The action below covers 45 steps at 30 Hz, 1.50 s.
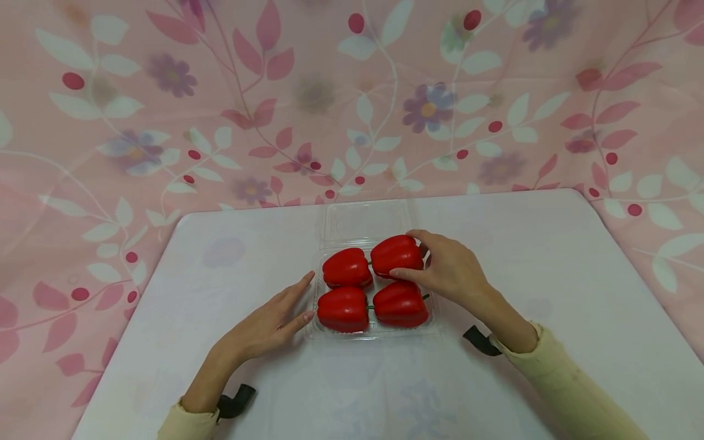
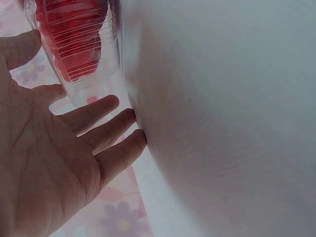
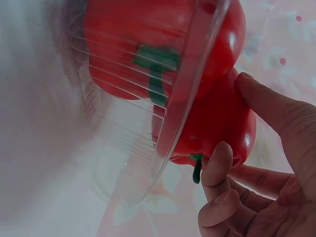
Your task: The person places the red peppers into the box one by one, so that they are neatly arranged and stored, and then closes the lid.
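Several red bell peppers with green stems sit in two rows in a clear plastic container (image 1: 379, 335). With thumb and fingers, my right hand (image 1: 455, 269) grips the far right bell pepper (image 1: 393, 253). In the right wrist view this bell pepper (image 3: 215, 123) shows above the container's rim, its stem (image 3: 197, 169) beside the fingers. My left hand (image 1: 267, 324) is at the container's left side, fingers spread and fairly straight, thumb and index tip right at the edge. In the left wrist view, the thumb of the left hand (image 2: 54, 143) overlaps the rim, and the lower fingertips are close to the table.
The container's clear lid (image 1: 368, 222) lies folded back behind the peppers. A white cloth covers the table (image 1: 231, 287), whose back edge meets a pink floral curtain (image 1: 330, 110). Black wrist mounts (image 1: 238, 401) stick out near both sleeves.
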Each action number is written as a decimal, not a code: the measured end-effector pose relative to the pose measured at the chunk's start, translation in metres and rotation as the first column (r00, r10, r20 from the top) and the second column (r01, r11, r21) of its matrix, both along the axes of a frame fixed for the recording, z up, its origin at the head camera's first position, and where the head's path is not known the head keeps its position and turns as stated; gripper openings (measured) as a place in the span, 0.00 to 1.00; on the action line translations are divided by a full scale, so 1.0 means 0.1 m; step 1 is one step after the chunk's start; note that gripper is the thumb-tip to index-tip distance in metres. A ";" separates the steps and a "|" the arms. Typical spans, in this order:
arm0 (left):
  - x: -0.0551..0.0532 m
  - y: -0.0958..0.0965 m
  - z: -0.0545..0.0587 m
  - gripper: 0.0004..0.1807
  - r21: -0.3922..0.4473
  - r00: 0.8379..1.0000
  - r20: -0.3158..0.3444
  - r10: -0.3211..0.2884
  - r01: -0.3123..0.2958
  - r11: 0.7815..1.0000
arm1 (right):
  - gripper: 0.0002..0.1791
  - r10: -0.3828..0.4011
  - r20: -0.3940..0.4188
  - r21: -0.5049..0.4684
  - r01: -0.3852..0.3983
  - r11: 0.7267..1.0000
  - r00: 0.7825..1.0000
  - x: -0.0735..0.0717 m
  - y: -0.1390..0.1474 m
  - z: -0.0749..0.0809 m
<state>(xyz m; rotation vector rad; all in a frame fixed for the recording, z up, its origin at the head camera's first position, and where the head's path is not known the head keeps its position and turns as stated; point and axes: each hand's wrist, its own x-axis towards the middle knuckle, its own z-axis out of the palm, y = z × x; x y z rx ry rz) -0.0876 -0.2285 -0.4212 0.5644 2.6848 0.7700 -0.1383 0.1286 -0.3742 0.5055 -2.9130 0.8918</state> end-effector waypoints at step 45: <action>-0.01 -0.02 0.01 0.42 0.035 1.000 0.009 -0.015 0.015 0.999 | 0.38 0.078 0.097 0.058 -0.084 0.995 0.992 -0.07 -0.02 -0.10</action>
